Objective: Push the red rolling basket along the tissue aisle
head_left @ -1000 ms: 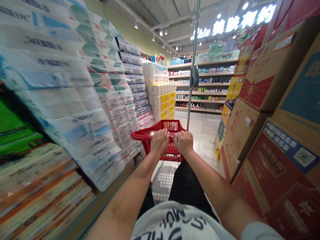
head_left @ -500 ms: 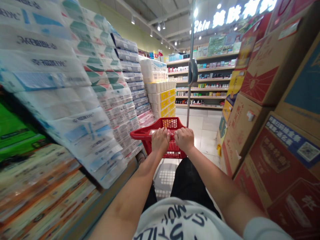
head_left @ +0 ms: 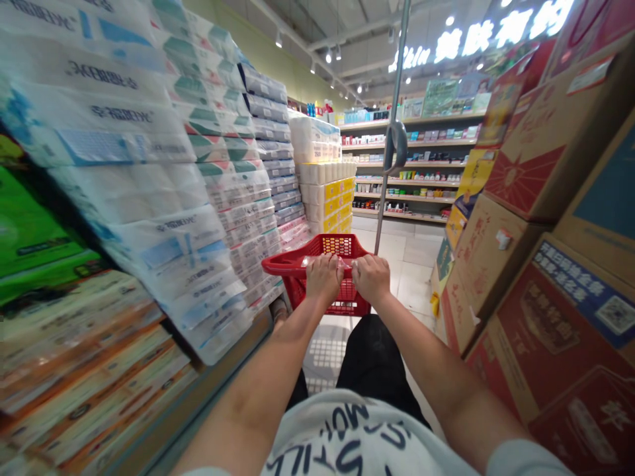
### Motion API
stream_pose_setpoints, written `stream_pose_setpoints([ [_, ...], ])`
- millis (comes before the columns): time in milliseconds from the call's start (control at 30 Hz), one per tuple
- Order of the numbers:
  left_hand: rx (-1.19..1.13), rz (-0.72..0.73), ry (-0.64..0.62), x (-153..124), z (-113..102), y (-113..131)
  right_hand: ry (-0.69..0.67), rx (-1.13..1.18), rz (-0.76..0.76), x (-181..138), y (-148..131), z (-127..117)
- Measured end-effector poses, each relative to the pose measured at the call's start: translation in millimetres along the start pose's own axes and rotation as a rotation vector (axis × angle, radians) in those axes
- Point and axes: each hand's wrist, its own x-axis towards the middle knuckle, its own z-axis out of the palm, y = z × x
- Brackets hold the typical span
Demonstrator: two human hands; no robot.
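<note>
Ahead of my body is a red plastic shopping cart [head_left: 292, 264] with a perforated basket. My left hand [head_left: 323, 276] is closed over its handle, left of the middle. Close beside it, my right hand [head_left: 371, 276] wraps round the same handle further right. A clear cover shows on the bar next to my left fingers. A grey metal pole [head_left: 394, 86] with a dark grey loop rises from the cart's right side. The inside of the basket is mostly hidden by my hands and the rim.
Tall stacks of wrapped tissue packs [head_left: 188, 218] line the left side on a low ledge. Cardboard cartons [head_left: 501, 244] are piled on the right. Between them runs a pale tiled floor [head_left: 417, 254], leading to shelves of small goods [head_left: 417, 152] at the back.
The view has turned slightly left, so the shelves, pole and lit sign sit further right in it. Both hands keep their hold on the handle.
</note>
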Motion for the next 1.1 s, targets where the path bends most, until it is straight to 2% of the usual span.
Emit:
stream_pose_setpoints([
  [67, -0.005, 0.001, 0.008, 0, 0, -1, 0.058, 0.002, 0.021, -6, -3, 2],
  [100, -0.007, 0.002, 0.012, 0, 0, -1, 0.027, -0.004, 0.034, -3, -3, 1],
  [167, -0.009, 0.004, 0.016, 1, 0, -1, -0.145, -0.021, 0.034, 12, -2, -2],
  [267, -0.013, 0.008, 0.021, 2, 1, -3, -0.48, -0.05, -0.064, 41, 3, -9],
  [333, -0.013, 0.008, 0.02, 2, 2, -3, -0.571, -0.071, -0.14, 48, 4, -12],
  [400, -0.006, 0.009, 0.018, 2, 2, -3, -0.5, -0.079, -0.138, 40, 3, -10],
  [533, 0.015, 0.005, 0.022, 1, 1, -3, -0.074, -0.043, 0.007, 6, -4, -2],
  [567, 0.018, 0.006, 0.022, 1, 1, -3, -0.018, -0.034, 0.026, 2, -4, -1],
  [600, 0.019, 0.008, 0.021, 1, 0, -3, -0.019, -0.031, 0.031, 3, -4, -1],
  [667, 0.021, 0.011, 0.02, 1, 0, -3, -0.168, -0.042, 0.006, 14, -2, -3],
  [767, 0.021, 0.003, 0.016, 3, 0, -2, -0.497, -0.073, -0.091, 41, 2, -8],
  [800, 0.021, -0.001, 0.013, 3, 0, -2, -0.545, -0.077, -0.105, 46, 2, -8],
  [833, 0.021, -0.005, 0.009, 3, 0, -2, -0.534, -0.078, -0.092, 47, 1, -7],
  [867, 0.021, -0.008, 0.006, 3, -1, -2, -0.466, -0.075, -0.059, 43, -1, -4],
  [933, 0.022, -0.009, -0.003, 3, -1, -3, -0.219, -0.062, 0.021, 26, -8, 4],
  [1000, 0.02, -0.006, -0.015, 3, -2, -3, 0.041, -0.039, 0.04, 3, -15, 13],
  [1067, 0.018, -0.003, -0.027, 3, -3, -4, 0.161, -0.011, 0.022, -11, -18, 18],
  [1100, 0.018, -0.003, -0.032, 4, -3, -3, 0.166, -0.002, 0.015, -13, -17, 18],
])
